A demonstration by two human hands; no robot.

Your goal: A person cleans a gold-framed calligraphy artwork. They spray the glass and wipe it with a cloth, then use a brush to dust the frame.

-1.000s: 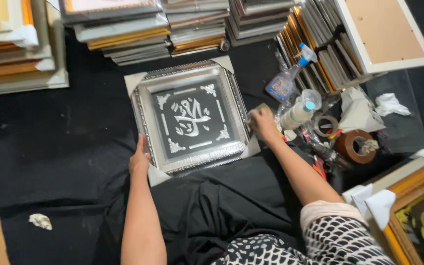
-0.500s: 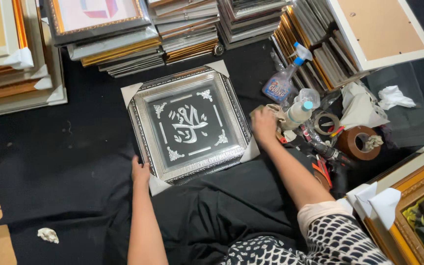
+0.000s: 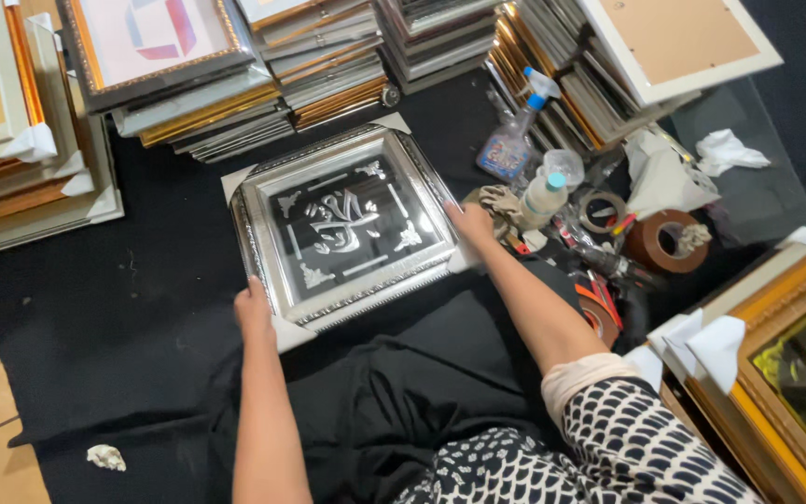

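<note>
The right hand (image 3: pixel 474 224) has left the frame's far corner and now rests open on the silver frame (image 3: pixel 347 224)'s right edge, while the left hand (image 3: pixel 252 308) stays gripping its near-left corner.

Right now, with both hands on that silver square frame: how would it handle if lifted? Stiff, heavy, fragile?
The silver frame probably lifts stiff: its moulded border looks rigid and lies flat on the black cloth. Likely fragile, since the dark centre panel reflects like glass. The left hand and right hand sit at opposite edges, hinting it is wide enough to want two hands; its weight cannot be judged.
</note>
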